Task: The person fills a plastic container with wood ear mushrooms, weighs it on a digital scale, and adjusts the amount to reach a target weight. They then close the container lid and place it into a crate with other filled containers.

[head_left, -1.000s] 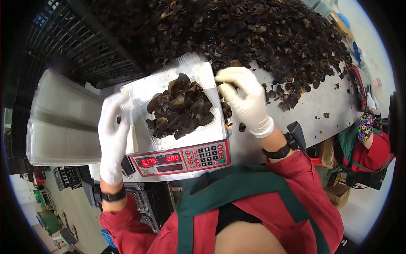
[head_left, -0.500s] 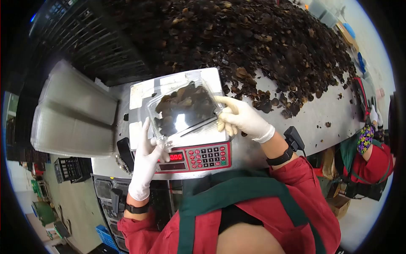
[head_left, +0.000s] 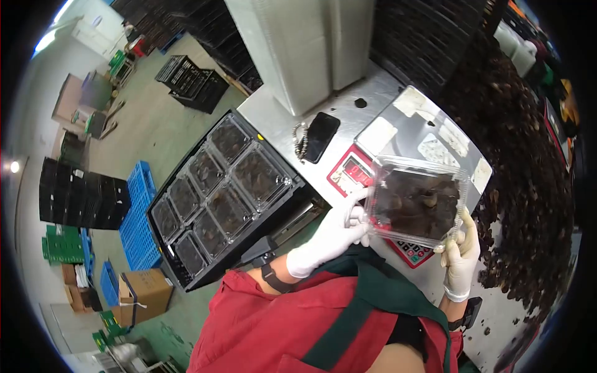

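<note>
A clear plastic clamshell box (head_left: 419, 235) filled with dark brown, curled pieces that look like wood ear mushrooms is held between my gloved hands. My left hand (head_left: 341, 231) pinches its left edge, and my right hand (head_left: 462, 255) grips the lower right corner. The lid appears closed over the contents. Behind and partly under the box lies the weighing scale (head_left: 407, 121), its red display panel half covered. To the left is a black crate (head_left: 281, 155) holding several similar filled boxes in rows.
A phone (head_left: 322, 133) and a beaded bracelet (head_left: 300, 142) lie on the metal table beside the scale. Tall stacks of clear containers (head_left: 298, 56) stand behind them. Loose dark mushroom pieces (head_left: 522, 205) are heaped on the right. Blue pallets (head_left: 138, 217) and a cardboard carton (head_left: 146, 295) are on the floor.
My view has turned left, bringing the crate of filled boxes into sight. The box has been lifted from the scale toward me, still in both hands, and its lid now looks closed.
</note>
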Demonstrator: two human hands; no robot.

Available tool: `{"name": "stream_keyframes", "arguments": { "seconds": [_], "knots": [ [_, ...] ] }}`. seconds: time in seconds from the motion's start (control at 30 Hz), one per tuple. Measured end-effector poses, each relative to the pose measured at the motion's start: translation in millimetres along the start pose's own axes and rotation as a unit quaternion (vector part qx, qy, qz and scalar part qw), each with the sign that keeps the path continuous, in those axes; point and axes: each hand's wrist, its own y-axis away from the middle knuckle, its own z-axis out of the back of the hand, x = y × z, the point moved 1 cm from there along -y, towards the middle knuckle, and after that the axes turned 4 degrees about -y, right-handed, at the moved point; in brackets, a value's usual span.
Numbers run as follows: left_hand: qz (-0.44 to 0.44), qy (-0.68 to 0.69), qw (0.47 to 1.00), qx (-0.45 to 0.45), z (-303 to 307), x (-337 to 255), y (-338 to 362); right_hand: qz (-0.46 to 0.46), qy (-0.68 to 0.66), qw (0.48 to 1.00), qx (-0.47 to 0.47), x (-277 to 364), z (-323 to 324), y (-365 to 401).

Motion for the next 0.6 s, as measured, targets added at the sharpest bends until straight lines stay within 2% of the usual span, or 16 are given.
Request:
{"name": "stream_keyframes", "arguments": {
  "seconds": [0.07,0.13,0.2,0.27,0.33,0.4,0.5,0.6],
  "knots": [
    [-0.008,0.043,0.999,0.004,16,-2,15,-0.003,-0.005,0.999,0.036,-2,-10,1],
    [-0.012,0.016,1.000,-0.010,32,-4,28,-0.036,-0.007,0.995,0.091,-3,-28,4],
    [-0.028,0.021,0.999,-0.036,45,2,39,-0.047,-0.014,0.994,0.102,-4,-43,7],
    [-0.040,0.026,0.997,-0.060,53,4,52,-0.064,0.005,0.983,0.170,0,-57,9],
    [-0.052,0.035,0.989,-0.132,59,6,68,-0.067,-0.001,0.981,0.184,3,-74,10],
    [-0.080,0.084,0.976,-0.186,62,4,89,-0.047,-0.023,0.967,0.250,6,-90,9],
    [-0.124,0.097,0.955,-0.251,76,9,117,-0.039,0.017,0.942,0.333,17,-123,8],
    [-0.130,0.139,0.943,-0.272,88,11,148,-0.074,-0.012,0.911,0.406,18,-153,7]
  ]
}}
